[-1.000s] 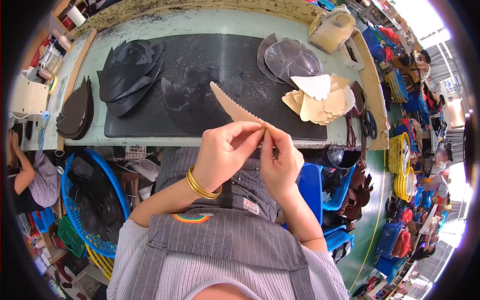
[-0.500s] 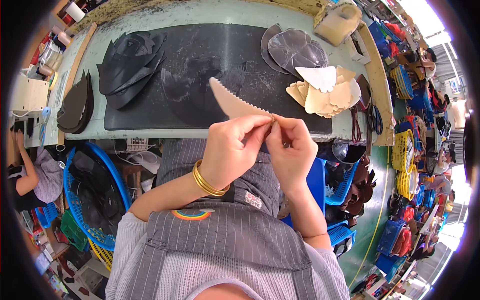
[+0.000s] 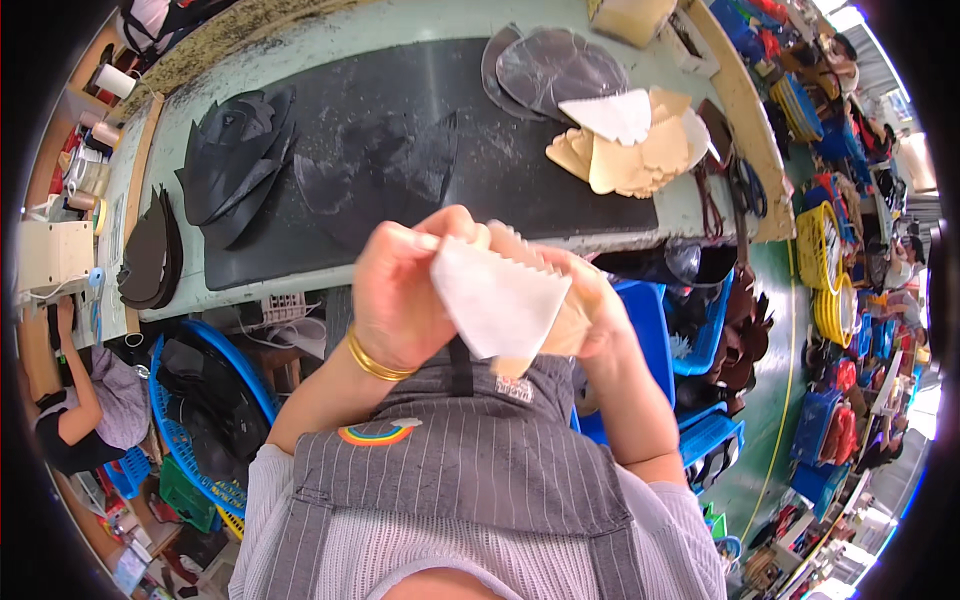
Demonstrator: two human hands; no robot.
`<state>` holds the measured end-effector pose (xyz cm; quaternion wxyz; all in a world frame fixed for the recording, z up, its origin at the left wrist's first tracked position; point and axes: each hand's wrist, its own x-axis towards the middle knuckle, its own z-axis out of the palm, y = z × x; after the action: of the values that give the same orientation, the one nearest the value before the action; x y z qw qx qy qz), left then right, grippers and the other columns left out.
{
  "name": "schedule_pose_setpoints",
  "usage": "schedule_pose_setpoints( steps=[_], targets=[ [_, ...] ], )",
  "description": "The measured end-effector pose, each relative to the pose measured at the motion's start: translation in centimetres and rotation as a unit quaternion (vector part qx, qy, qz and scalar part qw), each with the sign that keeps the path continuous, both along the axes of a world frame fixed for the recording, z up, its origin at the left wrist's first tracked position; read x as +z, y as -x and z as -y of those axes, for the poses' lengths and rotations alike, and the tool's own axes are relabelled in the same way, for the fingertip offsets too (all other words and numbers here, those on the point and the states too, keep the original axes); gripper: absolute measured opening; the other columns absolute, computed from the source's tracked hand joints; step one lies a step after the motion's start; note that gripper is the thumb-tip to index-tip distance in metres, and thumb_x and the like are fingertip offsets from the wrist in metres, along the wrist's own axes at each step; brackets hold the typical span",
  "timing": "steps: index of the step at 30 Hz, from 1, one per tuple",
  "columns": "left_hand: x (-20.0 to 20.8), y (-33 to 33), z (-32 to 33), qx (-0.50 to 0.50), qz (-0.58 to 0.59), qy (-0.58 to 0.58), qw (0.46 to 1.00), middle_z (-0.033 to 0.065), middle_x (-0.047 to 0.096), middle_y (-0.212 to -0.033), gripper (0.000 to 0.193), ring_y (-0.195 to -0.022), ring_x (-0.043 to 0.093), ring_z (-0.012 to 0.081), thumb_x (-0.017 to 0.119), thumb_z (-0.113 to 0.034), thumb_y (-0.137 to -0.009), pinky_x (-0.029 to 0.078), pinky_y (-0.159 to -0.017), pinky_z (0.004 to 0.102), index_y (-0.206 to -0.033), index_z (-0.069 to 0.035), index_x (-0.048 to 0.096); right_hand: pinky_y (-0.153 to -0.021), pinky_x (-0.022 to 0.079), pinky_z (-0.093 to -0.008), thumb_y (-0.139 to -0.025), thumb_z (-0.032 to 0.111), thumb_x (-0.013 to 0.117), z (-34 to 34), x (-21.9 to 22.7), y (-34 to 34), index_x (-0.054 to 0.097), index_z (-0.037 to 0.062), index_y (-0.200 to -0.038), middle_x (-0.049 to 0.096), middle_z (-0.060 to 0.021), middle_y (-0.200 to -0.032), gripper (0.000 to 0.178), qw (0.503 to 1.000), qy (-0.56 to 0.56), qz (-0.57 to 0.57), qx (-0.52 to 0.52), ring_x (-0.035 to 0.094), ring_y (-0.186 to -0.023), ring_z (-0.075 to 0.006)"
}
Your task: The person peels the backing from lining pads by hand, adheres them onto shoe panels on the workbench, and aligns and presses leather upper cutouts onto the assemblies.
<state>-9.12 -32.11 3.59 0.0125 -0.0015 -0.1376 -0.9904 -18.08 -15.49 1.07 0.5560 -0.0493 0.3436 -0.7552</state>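
In the head view, the left hand (image 3: 395, 295) has its fingers closed narrowly at the upper left corner of a zigzag-edged piece (image 3: 500, 305), white on the face that shows, with tan showing behind it. The right hand (image 3: 600, 310) holds the piece's right side; its fingertips are partly hidden behind it and blurred. Whether the piece is folded or more than one layer, I cannot tell. It is between the two hands, in front of the table's near edge, above the apron (image 3: 460, 450).

Beyond the fingers lies a black mat (image 3: 500, 170), scuffed and smeared, on a pale green table (image 3: 420, 18) with a worn wooden rim. Beyond them to the left is a pile of black sheets (image 3: 240, 150), and farther left a dark brown stack (image 3: 150, 255). Beyond them to the right are dark rounded pieces (image 3: 565, 75), a pile of tan pieces (image 3: 650, 160) with a white one on top, and scissors (image 3: 748, 188).

Below and left of the fingers stands a blue basket (image 3: 165, 420) of black material, with another person's arm (image 3: 85, 390) past it. Well to the right, a green floor (image 3: 765, 430) with a yellow line runs beside yellow baskets (image 3: 820, 235).
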Motion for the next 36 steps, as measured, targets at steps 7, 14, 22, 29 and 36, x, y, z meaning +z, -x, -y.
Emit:
schedule_pose_setpoints(
  steps=[7,14,22,29,36],
  targets=[
    [0.1,-2.0,5.9,0.014,-0.031,-0.077,0.996,0.0015,0.034,-0.065,0.019,-0.060,0.034,0.0139,0.045,-0.022,-0.076,0.037,-0.059,0.0303,-0.069,-0.010,0.033,-0.067,0.046,-0.0313,-0.080,0.023,0.067,-12.5,-2.9,2.8,0.055,0.0024,-0.104,0.055,-0.0030,-0.086,0.034,0.903,-0.374,-0.201,0.067,0.055,-0.079,-0.0136],
    [1.7,0.0,1.0,0.185,0.020,0.165,0.969,0.0040,0.040,-0.067,0.019,-0.065,0.037,0.0160,0.042,-0.025,-0.076,0.034,-0.065,0.0291,-0.072,-0.007,0.038,-0.071,0.046,-0.0391,-0.058,0.005,0.076,1.1,4.2,-4.3,0.054,0.0027,-0.102,0.057,-0.0126,-0.090,0.049,0.567,-0.153,-0.796,-0.147,0.055,-0.082,-0.0301],
    [-0.9,-4.1,1.1,0.141,0.072,0.509,0.846,0.0072,0.057,-0.117,0.049,-0.100,0.057,0.0158,0.061,-0.025,-0.089,0.047,-0.086,0.0324,-0.128,-0.001,0.043,-0.061,0.045,-0.0348,-0.057,-0.008,0.062,5.2,3.5,-1.0,0.055,0.0011,-0.093,0.054,-0.0116,-0.087,0.038,0.394,-0.063,-0.899,-0.181,0.053,-0.073,-0.0266],
    [0.1,-1.5,0.2,0.300,0.141,0.273,0.903,0.0067,0.063,-0.102,0.022,-0.087,0.061,0.0133,0.058,-0.010,-0.092,0.051,-0.077,0.0282,-0.110,0.001,0.060,-0.061,0.048,-0.0318,-0.069,-0.004,0.073,5.9,3.4,-2.5,0.059,-0.0015,-0.097,0.059,-0.0138,-0.085,0.031,0.538,-0.106,-0.786,-0.286,0.058,-0.073,-0.0261],
    [-0.4,-1.0,-1.7,0.373,0.134,0.329,0.857,0.0074,0.064,-0.104,0.021,-0.093,0.061,0.0137,0.054,-0.008,-0.094,0.047,-0.083,0.0261,-0.110,0.004,0.059,-0.062,0.050,-0.0243,-0.076,-0.003,0.071,7.2,3.1,-3.1,0.069,0.0000,-0.091,0.065,-0.0121,-0.087,0.015,0.584,-0.149,-0.732,-0.318,0.063,-0.071,-0.0161]
  ],
)
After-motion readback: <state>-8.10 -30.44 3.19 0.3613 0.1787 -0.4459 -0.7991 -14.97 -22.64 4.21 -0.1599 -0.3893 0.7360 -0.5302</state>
